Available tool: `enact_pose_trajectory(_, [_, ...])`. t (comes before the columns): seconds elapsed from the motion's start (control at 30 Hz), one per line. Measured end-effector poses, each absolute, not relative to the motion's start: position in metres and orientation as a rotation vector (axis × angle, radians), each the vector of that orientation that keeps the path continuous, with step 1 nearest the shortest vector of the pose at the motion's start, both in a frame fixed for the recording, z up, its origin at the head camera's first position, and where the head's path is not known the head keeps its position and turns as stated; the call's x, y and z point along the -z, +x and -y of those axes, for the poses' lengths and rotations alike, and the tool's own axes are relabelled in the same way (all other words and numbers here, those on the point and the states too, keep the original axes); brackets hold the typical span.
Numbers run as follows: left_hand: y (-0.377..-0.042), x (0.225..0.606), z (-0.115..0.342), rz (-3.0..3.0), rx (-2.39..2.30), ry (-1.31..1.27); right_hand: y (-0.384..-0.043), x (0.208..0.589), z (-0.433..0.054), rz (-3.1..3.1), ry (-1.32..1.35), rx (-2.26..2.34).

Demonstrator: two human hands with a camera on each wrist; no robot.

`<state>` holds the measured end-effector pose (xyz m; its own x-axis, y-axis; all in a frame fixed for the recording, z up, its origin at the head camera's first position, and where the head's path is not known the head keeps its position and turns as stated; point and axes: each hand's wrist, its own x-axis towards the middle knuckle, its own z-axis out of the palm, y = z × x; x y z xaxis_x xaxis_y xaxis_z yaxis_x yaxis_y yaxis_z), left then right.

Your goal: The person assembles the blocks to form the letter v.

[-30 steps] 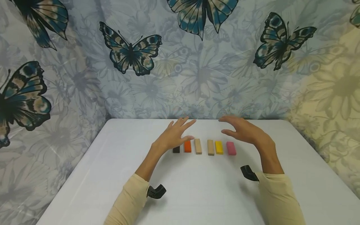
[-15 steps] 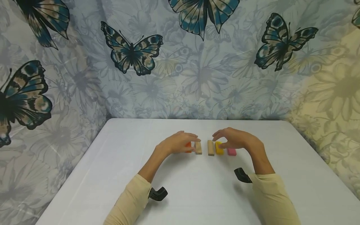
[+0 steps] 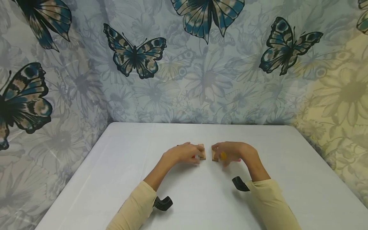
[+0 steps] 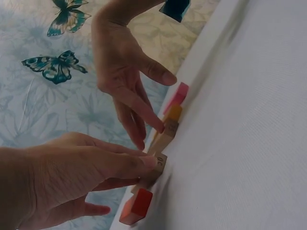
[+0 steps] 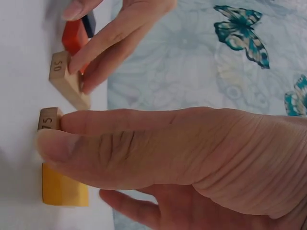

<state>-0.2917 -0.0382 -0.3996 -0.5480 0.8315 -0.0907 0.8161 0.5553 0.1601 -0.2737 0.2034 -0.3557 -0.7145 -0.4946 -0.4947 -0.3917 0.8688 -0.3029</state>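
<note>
Left hand (image 3: 185, 154): in over the left end of the row, fingers fairly straight and touching the left wooden block (image 5: 59, 69) near its marked end. Thumb held off, close to the orange block (image 4: 137, 206). No pinch visible.

Right hand (image 3: 235, 150): kinda blurry from the head camera, but in the left wrist view, index fingertip on the right wooden block (image 5: 49, 116) and thumb well apart. Not pinching, by the look of it. Can't tell about the fingers behind.

2 wooden blocks: lying mid-row on the white table (image 3: 86, 185), small gap between, 1 hand at each. Dark marks on the near ends.

Colored neighbors: yellow block (image 5: 63, 188) just beside the right wooden block, pink block (image 4: 178, 95) farther out. Orange next to the left wooden block, then a dark block (image 5: 89, 24), mostly hidden.

Step in hand: probably just making contact with the wooden pair, no lift yet.

Next move: likely calls for light, even fingertip pressure on each block, or thumbs brought in for a proper grip, without bumping yellow or orange.
</note>
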Motion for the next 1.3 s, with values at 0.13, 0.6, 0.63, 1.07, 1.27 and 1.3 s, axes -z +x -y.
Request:
enact_pose_trajectory(0.13, [-0.29,0.401,0.036,-2.639,-0.091,1.413,-0.272,0.355,-0.203,-2.433,-0.606,0.236])
enact_pose_trajectory(0.6, [-0.286,0.4,0.03,-2.658,-0.058,1.382,-0.272,0.354,-0.199,-2.402,-0.696,0.197])
enact_pose_trajectory(0.63, [-0.286,0.4,0.029,-2.656,-0.074,1.377,-0.272,0.354,-0.199,-2.401,-0.706,0.19])
enact_pose_trajectory(1.07, [-0.281,0.403,0.026,-2.677,-0.064,1.323,-0.268,0.356,-0.196,-2.4,-0.743,0.172])
enact_pose_trajectory(1.27, [-0.284,0.399,0.03,-2.681,-0.094,1.302,-0.27,0.353,-0.196,-2.43,-0.76,0.181])
enact_pose_trajectory(1.3, [-0.284,0.398,0.031,-2.68,-0.102,1.3,-0.27,0.352,-0.196,-2.437,-0.751,0.193])
